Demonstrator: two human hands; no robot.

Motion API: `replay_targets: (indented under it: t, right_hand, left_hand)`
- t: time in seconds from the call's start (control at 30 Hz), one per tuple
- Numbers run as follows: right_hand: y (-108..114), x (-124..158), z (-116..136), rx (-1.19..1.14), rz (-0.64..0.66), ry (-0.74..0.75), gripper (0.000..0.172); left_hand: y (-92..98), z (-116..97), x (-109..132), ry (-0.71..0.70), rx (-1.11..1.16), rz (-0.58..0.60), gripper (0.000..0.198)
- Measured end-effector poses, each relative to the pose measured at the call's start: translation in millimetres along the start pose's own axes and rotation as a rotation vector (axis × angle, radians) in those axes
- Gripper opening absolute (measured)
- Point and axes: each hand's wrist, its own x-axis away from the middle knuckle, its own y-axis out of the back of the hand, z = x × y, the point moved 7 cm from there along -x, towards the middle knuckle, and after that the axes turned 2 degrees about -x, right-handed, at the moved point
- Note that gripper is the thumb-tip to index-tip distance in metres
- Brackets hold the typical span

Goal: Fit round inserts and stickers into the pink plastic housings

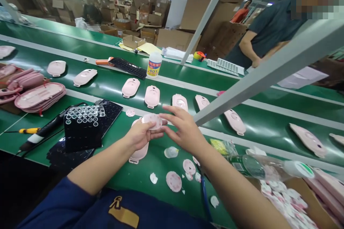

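Between the thumb and fingers of my left hand [138,134] is a pale pink round disc [152,121]. My right hand [184,127] hovers just beside it with fingers spread; whether a fingertip touches the disc I cannot tell. Beneath my left hand lies a pink oval plastic part [139,152], partly covered. A small clear bottle [171,152] is on the green table below my hands. Loose round patterned discs [174,181] and small white cut-out pieces [153,178] lie nearer to me. Another small patterned disc [130,112] is beyond my left hand.
Several pink oval parts [152,96] line the green conveyor [169,87]. Behind stands a bottle labelled 401 [154,65]. Black sticker sheets [83,128] are left; a clear plastic bottle [249,166] and a box of small pieces [317,204] are right. A slanted metal post [242,86] crosses the right side.
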Motion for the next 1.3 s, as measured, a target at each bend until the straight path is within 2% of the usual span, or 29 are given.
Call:
replay_targets:
  t: [0.1,0.17,0.27,0.37,0.4,0.47,0.57,0.63,0.7,0.8,0.93,1.07,1.13,1.17,1.2,1.3]
  right_hand:
    - [-19.1,-3.3,11.4,0.103,0.139,0.265,0.032]
    - [-28.6,-3.4,19.2,0.149,0.186,0.404,0.033]
    - [-34.7,-5.4,26.3,0.139,0.197,0.498,0.030]
    - [-39.7,-13.3,23.1,-0.039,0.267,0.523,0.025]
    - [-42.7,-19.1,16.7,-0.125,0.301,0.508,0.024]
    - [-52.8,-40.3,-14.5,-0.207,0.324,0.334,0.024]
    - [-73.0,-78.5,-93.3,-0.052,0.222,-0.096,0.029]
    - [-90.8,-97.1,-135.1,0.053,0.193,-0.224,0.033]
    - [-111.8,-108.4,-162.0,0.114,0.234,-0.253,0.032]
    - [-136.1,-108.6,-181.6,0.187,0.350,-0.235,0.021]
    - [-144.1,-94.6,-190.3,0.260,0.477,-0.212,0.031]
    - [-130.0,-92.9,-179.7,0.316,0.516,-0.309,0.059]
    - [-115.8,-99.2,-157.9,0.335,0.471,-0.362,0.061]
    - [-109.2,-103.8,-139.9,0.316,0.442,-0.332,0.057]
    - [-104.2,-108.5,-117.5,0.272,0.422,-0.247,0.052]
    - [-97.0,-108.6,-36.6,0.048,0.438,0.298,0.033]
  left_hand:
    - [13.5,-4.3,2.1,0.029,0.023,-0.017,0.014]
    - [21.0,-3.1,2.6,0.076,0.041,-0.026,0.015]
    - [33.4,0.5,1.4,0.143,0.052,-0.050,0.021]
    - [47.1,2.4,-1.1,0.181,0.046,-0.087,0.020]
    - [51.1,2.5,-2.0,0.192,0.044,-0.101,0.020]
    - [56.7,1.0,-3.5,0.202,0.045,-0.128,0.022]
    - [56.8,-3.3,-4.2,0.187,0.057,-0.152,0.026]
    - [51.7,-4.5,-3.4,0.189,0.075,-0.136,0.026]
    - [47.4,-4.8,-2.0,0.201,0.091,-0.112,0.027]
    - [50.3,-7.3,-1.0,0.205,0.096,-0.106,0.027]
    - [63.4,-17.5,-5.1,0.167,0.121,-0.119,0.026]
    - [66.2,-28.2,-13.2,0.124,0.161,-0.133,0.029]
    - [66.6,-31.4,-17.6,0.109,0.143,-0.181,0.028]
    - [67.5,-33.4,-19.8,0.088,0.126,-0.211,0.027]
    - [68.8,-35.7,-21.8,0.059,0.110,-0.240,0.025]
    - [75.2,-43.2,-26.2,-0.051,0.101,-0.290,0.017]
